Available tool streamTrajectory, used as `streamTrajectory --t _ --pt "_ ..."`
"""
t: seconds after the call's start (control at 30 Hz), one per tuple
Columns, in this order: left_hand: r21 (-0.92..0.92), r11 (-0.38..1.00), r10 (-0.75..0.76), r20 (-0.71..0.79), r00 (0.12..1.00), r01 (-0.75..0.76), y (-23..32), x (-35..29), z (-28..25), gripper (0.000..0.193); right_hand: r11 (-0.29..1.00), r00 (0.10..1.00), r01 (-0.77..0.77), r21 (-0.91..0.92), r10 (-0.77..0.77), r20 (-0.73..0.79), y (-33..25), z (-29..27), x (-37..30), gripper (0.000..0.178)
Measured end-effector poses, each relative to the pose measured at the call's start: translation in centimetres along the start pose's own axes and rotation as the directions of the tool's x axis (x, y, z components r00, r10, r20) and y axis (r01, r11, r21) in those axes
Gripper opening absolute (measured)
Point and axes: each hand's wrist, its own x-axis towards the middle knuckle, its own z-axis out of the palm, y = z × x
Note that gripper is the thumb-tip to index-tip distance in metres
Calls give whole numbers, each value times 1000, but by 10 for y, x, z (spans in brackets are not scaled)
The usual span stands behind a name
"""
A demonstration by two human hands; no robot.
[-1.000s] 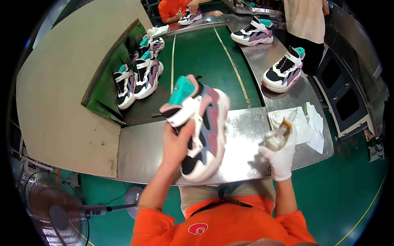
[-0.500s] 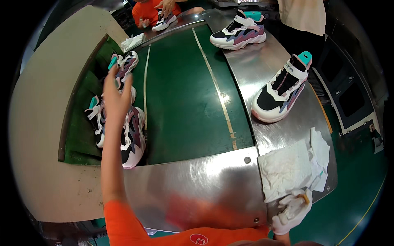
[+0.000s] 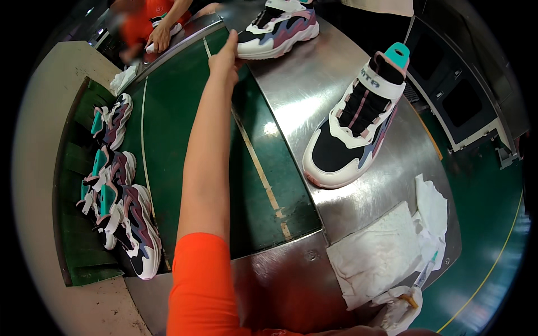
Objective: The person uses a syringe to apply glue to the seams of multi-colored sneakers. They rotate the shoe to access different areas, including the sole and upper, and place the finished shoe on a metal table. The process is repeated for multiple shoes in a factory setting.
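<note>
My left hand (image 3: 223,61) is stretched over the green belt to the toe of a far high-top sneaker (image 3: 280,35). Its visible fingers are extended; I cannot tell if they touch the shoe. Low at the right, my white-gloved right hand (image 3: 399,311) is closed round a thin clear syringe (image 3: 426,273) with a teal tip. An orange-brown bit shows at the glove's fingers. A nearer sneaker (image 3: 358,126), white, black and purple with a teal pull tab, stands on the metal ledge, its toe pointing toward me.
A row of similar sneakers (image 3: 140,224) sits along the left side of the belt (image 3: 174,123). White cloths (image 3: 375,246) lie on the metal ledge (image 3: 386,179) beside my right hand. Across the belt, another person's hand (image 3: 159,38) is on a shoe.
My left hand has moved from the left row of sneakers across the belt to the far sneaker. My right hand stays low at the right; more of the syringe shows. The view has shifted.
</note>
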Motion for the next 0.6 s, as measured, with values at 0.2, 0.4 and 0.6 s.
streamTrajectory --t 0.2,0.4,0.6 --pt "302 937 -264 286 921 175 7 -34 31 45 1000 998 4 0 -4 60 -4 7 3 99" --pt "374 916 -259 275 926 145 8 -124 53 32 996 992 20 -90 -8 124 -9 9 -1 99" --pt "472 876 -346 477 808 97 29 -216 4 38 980 998 -49 -195 57 37 -15 23 -2 96"
